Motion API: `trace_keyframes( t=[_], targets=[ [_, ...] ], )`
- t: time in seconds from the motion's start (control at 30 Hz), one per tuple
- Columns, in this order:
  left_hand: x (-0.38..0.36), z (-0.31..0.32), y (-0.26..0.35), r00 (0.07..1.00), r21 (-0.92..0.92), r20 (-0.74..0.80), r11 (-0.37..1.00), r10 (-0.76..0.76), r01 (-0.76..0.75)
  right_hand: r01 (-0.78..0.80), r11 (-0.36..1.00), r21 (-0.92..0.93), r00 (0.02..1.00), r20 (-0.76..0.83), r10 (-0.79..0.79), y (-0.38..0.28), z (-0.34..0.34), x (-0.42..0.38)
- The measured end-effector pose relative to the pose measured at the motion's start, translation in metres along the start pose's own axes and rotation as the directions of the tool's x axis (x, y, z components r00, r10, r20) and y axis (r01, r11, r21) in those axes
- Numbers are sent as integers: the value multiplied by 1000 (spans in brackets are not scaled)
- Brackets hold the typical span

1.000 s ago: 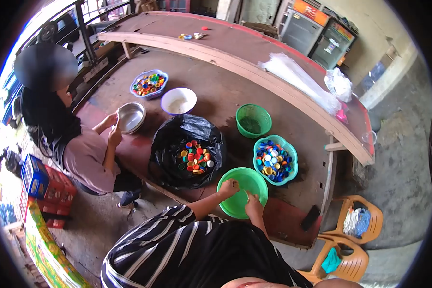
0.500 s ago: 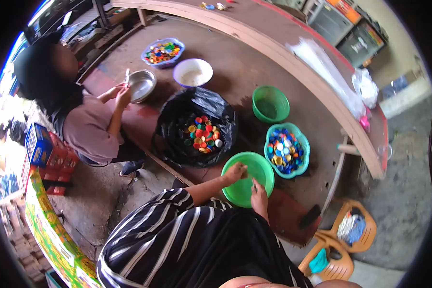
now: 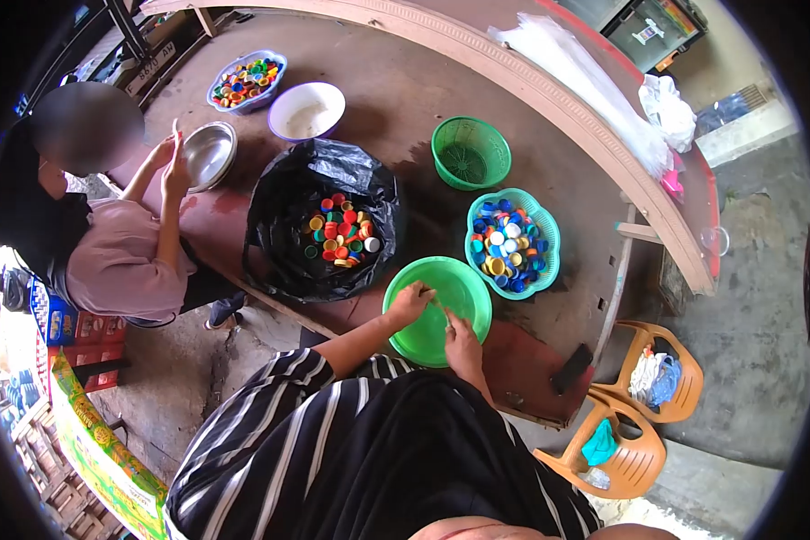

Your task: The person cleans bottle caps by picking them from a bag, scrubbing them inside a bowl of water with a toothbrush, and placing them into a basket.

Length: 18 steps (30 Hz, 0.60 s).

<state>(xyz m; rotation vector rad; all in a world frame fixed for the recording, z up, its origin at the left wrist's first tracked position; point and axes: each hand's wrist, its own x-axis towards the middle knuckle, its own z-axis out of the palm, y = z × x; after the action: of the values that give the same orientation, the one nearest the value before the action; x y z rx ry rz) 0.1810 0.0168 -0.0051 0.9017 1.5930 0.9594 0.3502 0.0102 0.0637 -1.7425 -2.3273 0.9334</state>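
Note:
My left hand (image 3: pixel 410 304) is closed, fingertips pinched together, over a bright green basin (image 3: pixel 405 345) at the table's near edge. Close beside it on the right, my right hand (image 3: pixel 463 343) is also closed, its fingers pointing up toward the left ones. Something small and thin may be between them, too small to make out. Right of the basin stands a turquoise scalloped basket (image 3: pixel 552 236) with many blue, white, orange and yellow bottle caps. To the left, a black plastic bag (image 3: pixel 274 193) lies open around red, yellow, green and white caps.
A green basket (image 3: pixel 499 144), white bowl (image 3: pixel 337 115), lilac cap basket (image 3: pixel 276 67) and metal bowl (image 3: pixel 223 166) stand farther back. A co-worker (image 3: pixel 121 261) sits left, hands raised. A black object (image 3: pixel 571 369) lies near the table's right corner; orange chairs (image 3: pixel 679 400) stand beyond.
My view has shifted, so the table's things appear farther left and higher. My hands stay over the green basin, now closer together. The co-worker's hands have come together upright near the metal bowl.

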Motion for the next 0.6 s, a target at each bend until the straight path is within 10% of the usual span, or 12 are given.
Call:
trace_keyframes(
  t=[0.23, 0.6],
  targets=[
    [3, 5, -3, 923, 245, -72, 904, 378, -351, 25, 988, -153, 1000, 10, -24, -1, -15, 4],
    [6, -5, 8, 955, 107, -89, 956, 282, -273, 77, 997, -6, 996, -41, -77, -16, -23, -2]
  ],
)
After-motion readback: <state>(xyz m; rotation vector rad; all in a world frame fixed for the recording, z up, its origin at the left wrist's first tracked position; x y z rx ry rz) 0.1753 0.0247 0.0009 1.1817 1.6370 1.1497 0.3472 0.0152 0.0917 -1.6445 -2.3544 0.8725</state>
